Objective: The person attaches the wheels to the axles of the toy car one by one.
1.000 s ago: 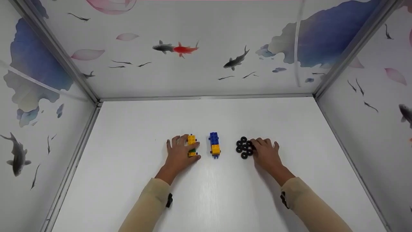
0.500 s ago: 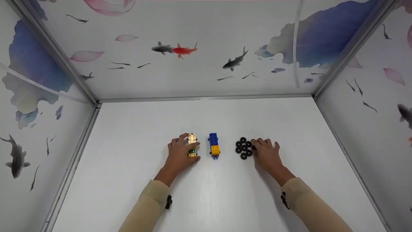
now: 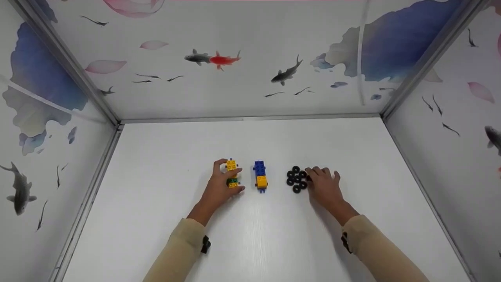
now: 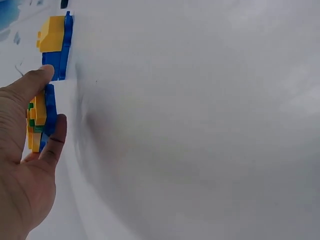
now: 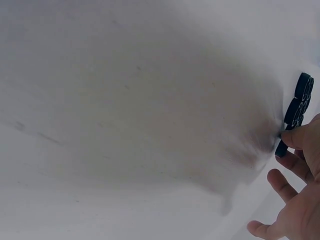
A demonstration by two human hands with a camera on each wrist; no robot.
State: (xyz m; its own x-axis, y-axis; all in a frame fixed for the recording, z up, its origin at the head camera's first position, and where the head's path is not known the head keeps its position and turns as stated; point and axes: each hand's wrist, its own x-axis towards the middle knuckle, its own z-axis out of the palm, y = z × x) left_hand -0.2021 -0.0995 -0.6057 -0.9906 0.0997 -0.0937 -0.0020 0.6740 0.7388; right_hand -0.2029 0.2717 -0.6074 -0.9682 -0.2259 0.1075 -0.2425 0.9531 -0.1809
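My left hand [image 3: 219, 187] grips a toy brick car [image 3: 231, 164] made of yellow and green bricks on a blue base, thumb on one side and fingers on the other. The left wrist view shows the car's blue base [image 4: 50, 110] facing outward between thumb and fingers. To its right stands a second toy car [image 3: 260, 174], blue with a yellow block at the near end. Several black toy wheels [image 3: 296, 180] lie in a cluster farther right. At the cluster's right edge, my right hand [image 3: 324, 184] pinches a black wheel [image 5: 281, 149] between thumb and index finger.
A white table [image 3: 250, 243] lies under everything. White panels [image 3: 250, 94] printed with fish and blue patches stand at the back and both sides. Grey metal strips run along the corners where the panels meet.
My left hand has tilted and shifted the yellow and green car slightly up and away, with its fingers drawn closer round it. The right hand, wheels and blue car keep their places.
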